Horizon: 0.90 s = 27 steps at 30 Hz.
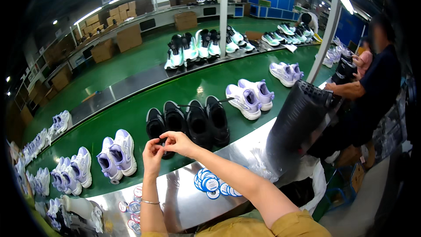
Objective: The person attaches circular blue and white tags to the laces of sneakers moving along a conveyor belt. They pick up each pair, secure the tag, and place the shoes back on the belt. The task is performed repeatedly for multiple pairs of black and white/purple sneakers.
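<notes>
The left hand [152, 152] and the right hand [179, 142] meet above the near edge of the green belt [131, 114], fingertips pressed together in a pinch on something small and dark between them; what it is cannot be told. The left wrist wears a thin bracelet [150, 202]. Below the fingers, toward the person, lies the shiny metal counter [184, 202], with a heap of round blue-and-white tags [210, 184] just right of the right forearm and a few more round tags [131, 206] left of the left wrist.

Just beyond the fingertips, almost touching them, stand the black sneakers [188, 123], four in a row on the belt. Left of the fingers sits a pair of lilac-and-white sneakers [116, 153]; farther right, another lilac pair [250, 96]. To the right of the hands rises a stack of black baskets [294, 123], leaning over a white bag.

Well beyond, across a dark divider, mint-and-white sneakers [197, 46] stand in a group. At far right, another person in a dark shirt [377, 87] stands at the line. Cardboard boxes [127, 37] line the far floor.
</notes>
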Each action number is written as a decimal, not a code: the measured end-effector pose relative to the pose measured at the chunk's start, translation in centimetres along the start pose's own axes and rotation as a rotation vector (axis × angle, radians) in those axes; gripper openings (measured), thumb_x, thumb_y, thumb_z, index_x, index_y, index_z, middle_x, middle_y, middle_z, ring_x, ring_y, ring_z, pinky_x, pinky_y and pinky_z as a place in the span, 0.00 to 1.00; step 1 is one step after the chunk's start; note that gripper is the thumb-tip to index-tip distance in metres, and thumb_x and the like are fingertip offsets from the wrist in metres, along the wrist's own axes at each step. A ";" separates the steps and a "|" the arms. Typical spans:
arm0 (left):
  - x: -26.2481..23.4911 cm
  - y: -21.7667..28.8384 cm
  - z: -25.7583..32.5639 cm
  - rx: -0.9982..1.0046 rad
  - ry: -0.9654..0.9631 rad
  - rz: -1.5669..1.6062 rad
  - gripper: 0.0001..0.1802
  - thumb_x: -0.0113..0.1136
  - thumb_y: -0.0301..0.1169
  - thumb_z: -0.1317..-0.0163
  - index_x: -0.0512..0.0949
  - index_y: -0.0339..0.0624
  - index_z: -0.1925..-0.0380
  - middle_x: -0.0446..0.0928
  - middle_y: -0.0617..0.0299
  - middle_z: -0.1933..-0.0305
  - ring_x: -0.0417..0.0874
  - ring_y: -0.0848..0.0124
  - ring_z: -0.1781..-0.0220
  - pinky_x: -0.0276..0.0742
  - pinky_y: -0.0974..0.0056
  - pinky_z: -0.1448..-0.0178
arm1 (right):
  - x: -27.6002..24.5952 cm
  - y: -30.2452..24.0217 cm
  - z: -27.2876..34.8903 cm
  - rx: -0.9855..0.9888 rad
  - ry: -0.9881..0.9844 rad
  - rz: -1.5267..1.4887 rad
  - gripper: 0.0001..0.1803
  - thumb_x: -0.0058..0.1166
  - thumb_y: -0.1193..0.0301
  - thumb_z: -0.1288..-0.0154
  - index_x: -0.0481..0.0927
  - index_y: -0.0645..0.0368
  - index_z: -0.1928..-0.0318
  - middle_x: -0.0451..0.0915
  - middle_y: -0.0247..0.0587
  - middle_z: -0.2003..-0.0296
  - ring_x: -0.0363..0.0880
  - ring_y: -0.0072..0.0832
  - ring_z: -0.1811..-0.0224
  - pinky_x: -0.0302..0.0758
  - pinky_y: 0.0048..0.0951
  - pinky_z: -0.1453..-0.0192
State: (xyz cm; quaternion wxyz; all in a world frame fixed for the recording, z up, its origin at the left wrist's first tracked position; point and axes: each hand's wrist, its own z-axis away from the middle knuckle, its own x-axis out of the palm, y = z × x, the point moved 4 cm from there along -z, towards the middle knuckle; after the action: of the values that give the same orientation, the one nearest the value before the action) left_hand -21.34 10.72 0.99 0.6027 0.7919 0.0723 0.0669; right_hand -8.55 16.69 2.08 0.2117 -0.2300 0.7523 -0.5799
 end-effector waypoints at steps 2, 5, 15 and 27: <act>-0.4 -0.2 0.5 0.022 0.006 -0.058 0.16 0.55 0.18 0.46 0.72 0.32 0.55 0.72 0.66 0.70 0.72 0.80 0.68 0.69 0.76 0.64 | -0.2 -1.1 1.3 -0.004 0.063 0.028 0.17 0.55 0.78 0.47 0.73 0.66 0.55 0.77 0.34 0.74 0.74 0.17 0.72 0.71 0.19 0.66; -1.6 -0.9 1.1 0.013 0.045 -0.236 0.10 0.55 0.21 0.43 0.74 0.33 0.60 0.73 0.67 0.73 0.72 0.81 0.71 0.68 0.77 0.66 | -3.5 -2.6 4.2 -0.100 0.305 0.296 0.10 0.51 0.77 0.48 0.77 0.64 0.63 0.77 0.41 0.79 0.75 0.21 0.77 0.71 0.23 0.71; -4.2 -3.2 3.8 0.024 0.450 -0.339 0.06 0.53 0.21 0.45 0.74 0.34 0.66 0.74 0.59 0.62 0.74 0.74 0.65 0.70 0.72 0.64 | -23.7 -2.1 17.8 0.421 0.527 0.924 0.06 0.53 0.71 0.49 0.80 0.59 0.71 0.80 0.43 0.74 0.80 0.37 0.70 0.74 0.33 0.65; 12.5 0.3 1.3 0.159 0.025 -0.695 0.23 0.59 0.28 0.47 0.69 0.38 0.50 0.65 0.46 0.45 0.68 0.50 0.46 0.64 0.58 0.42 | -21.4 0.4 16.9 0.553 0.297 1.231 0.11 0.54 0.67 0.54 0.81 0.62 0.73 0.79 0.53 0.72 0.79 0.45 0.67 0.75 0.41 0.59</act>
State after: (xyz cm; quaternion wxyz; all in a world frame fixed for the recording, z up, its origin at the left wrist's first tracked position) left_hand -8.85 11.88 1.16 0.5252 0.7635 0.3495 -0.1382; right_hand 18.55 16.35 -1.18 0.4479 0.3834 0.5914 -0.5502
